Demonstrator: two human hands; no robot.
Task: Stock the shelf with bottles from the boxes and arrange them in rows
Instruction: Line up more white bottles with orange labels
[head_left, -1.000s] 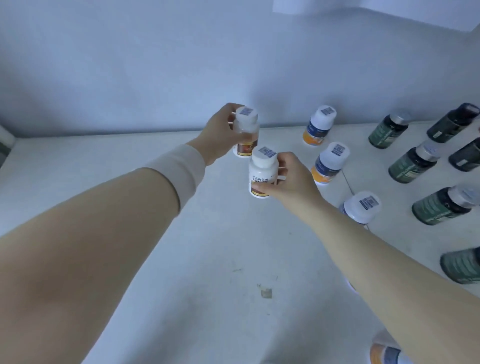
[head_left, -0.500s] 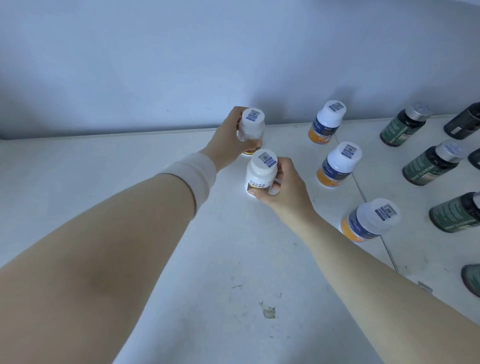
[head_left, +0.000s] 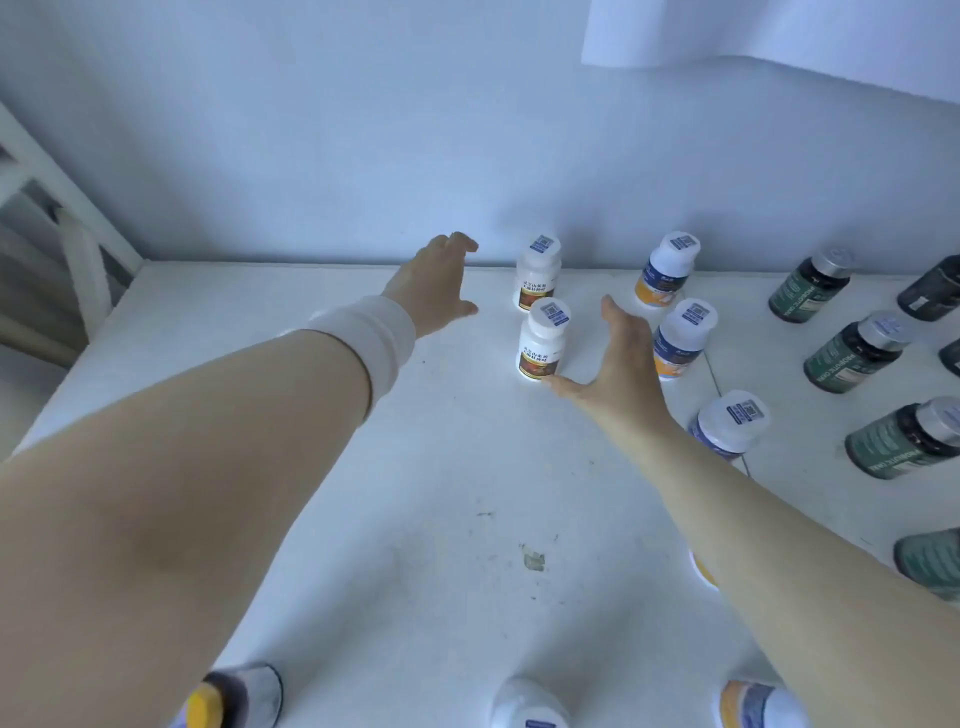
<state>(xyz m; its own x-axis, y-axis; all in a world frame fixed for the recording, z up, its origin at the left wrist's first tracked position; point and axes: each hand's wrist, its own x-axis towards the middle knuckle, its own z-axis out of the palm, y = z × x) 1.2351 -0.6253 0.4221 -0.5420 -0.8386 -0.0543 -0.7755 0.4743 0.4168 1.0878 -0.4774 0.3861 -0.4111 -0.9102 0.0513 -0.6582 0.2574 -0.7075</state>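
Placement check, showing left grip (head_left: 431, 291) and right grip (head_left: 618, 364) spread and empty beside rear bottle (head_left: 537, 278) and front bottle (head_left: 543, 343) standing upright on shelf (head_left: 467, 467), calling for pulling straight back without nudging either.

Two white bottles with red-brown labels are stood upright on the white shelf (head_left: 441, 493), near the back wall. The rear bottle (head_left: 538, 278) is placed just behind the front bottle (head_left: 543, 340), and a barcode sticker is seen on each cap. To their right, three blue-orange bottles (head_left: 680, 340) are lined up from back to front. Further right, dark green bottles (head_left: 854, 353) with silver caps are arranged in rows.
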